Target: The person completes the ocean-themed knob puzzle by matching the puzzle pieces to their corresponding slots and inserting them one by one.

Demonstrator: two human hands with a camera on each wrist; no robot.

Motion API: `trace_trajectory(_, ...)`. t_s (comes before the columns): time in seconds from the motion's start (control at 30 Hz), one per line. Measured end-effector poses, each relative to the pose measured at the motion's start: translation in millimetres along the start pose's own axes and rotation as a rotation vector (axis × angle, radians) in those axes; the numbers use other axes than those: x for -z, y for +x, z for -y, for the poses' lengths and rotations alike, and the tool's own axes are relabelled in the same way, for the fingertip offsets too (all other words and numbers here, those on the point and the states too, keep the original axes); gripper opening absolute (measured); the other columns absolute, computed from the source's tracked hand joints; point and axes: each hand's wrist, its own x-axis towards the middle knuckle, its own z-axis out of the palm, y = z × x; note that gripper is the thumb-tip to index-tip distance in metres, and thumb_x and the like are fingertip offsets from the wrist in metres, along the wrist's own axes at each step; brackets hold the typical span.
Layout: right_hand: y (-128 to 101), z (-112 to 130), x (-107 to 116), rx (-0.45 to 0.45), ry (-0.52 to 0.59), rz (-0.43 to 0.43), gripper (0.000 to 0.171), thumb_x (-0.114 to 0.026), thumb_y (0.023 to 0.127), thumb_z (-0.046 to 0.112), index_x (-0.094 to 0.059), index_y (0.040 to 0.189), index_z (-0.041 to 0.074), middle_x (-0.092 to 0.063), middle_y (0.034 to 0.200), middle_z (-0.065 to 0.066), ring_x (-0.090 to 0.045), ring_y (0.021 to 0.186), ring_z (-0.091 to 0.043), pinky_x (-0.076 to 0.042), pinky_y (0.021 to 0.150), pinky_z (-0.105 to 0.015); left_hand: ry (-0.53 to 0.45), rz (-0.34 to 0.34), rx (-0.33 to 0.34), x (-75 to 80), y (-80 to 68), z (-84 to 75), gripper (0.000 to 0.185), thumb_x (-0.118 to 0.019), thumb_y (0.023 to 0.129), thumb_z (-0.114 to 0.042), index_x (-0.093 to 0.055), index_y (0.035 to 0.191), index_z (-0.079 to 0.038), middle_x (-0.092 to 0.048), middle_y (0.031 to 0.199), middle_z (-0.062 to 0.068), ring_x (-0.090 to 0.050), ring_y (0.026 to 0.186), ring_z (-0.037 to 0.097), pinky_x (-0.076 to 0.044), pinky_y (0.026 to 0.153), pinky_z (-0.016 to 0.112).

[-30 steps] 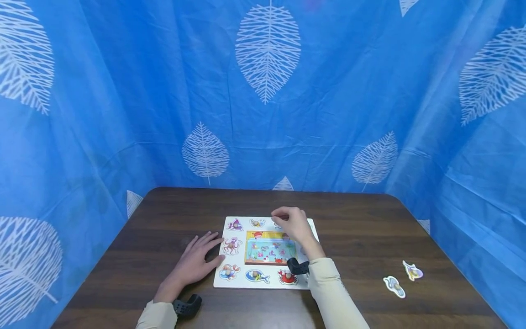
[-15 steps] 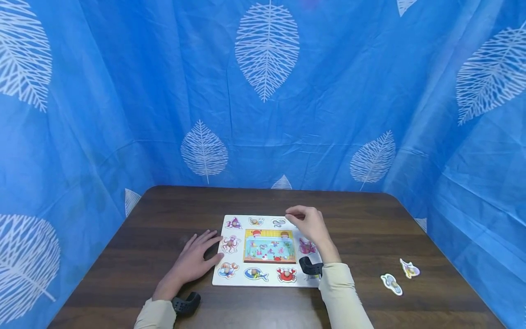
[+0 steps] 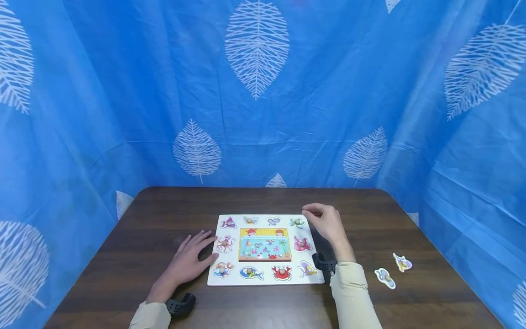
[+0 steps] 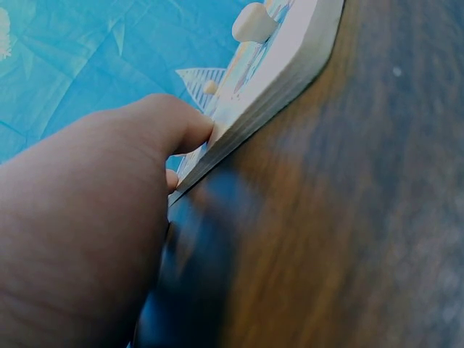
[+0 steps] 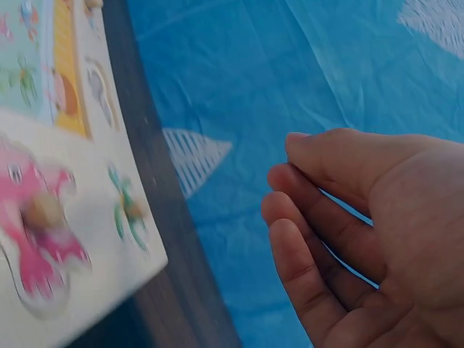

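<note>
A white wooden puzzle board [image 3: 213,274] with sea-animal pieces round a fish-tank picture lies flat on the table. My left hand [image 3: 189,260] rests at its left edge; in the left wrist view the thumb [image 4: 190,129] touches the board's side. Past the top right corner hovers my right hand [image 3: 329,226], fingers loosely bent and holding nothing. Near it on the board are a knobbed green turtle [image 3: 297,223] and a pink piece [image 3: 302,243]. The snake-like shape [image 3: 273,221] and the bottom-right shape [image 3: 307,268] show no knob.
Two loose puzzle pieces lie to the right on the dark wooden table [image 3: 164,205]: a grey-blue one [image 3: 385,278] and a yellow-purple one [image 3: 402,262]. A blue curtain [image 3: 312,91] with white leaves hangs behind and at both sides.
My right hand has moved right, from above the board's top edge to beyond its corner, uncovering the snake-like shape and the turtle. My left hand stays at the board. The head view has shifted slightly.
</note>
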Motion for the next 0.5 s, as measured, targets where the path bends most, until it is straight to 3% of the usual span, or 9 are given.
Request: trace_trajectory(0.5,-17,-42,58,-0.078,-0.052,-0.09,0.035,-0.067,0.102,0.03,-0.073,0.125,0.005,-0.073,0.122,-0.02,-0.069,0.11,-0.037,-0.057,0.092,-0.054,0.013,0.016,0.016,0.0,-1.2,-0.2,0.056,-0.068,0.099,-0.042,-0.058,0.147,-0.015,-0.046,0.158,0.018,-0.033,0.152,0.041,-0.018,0.122,0.069)
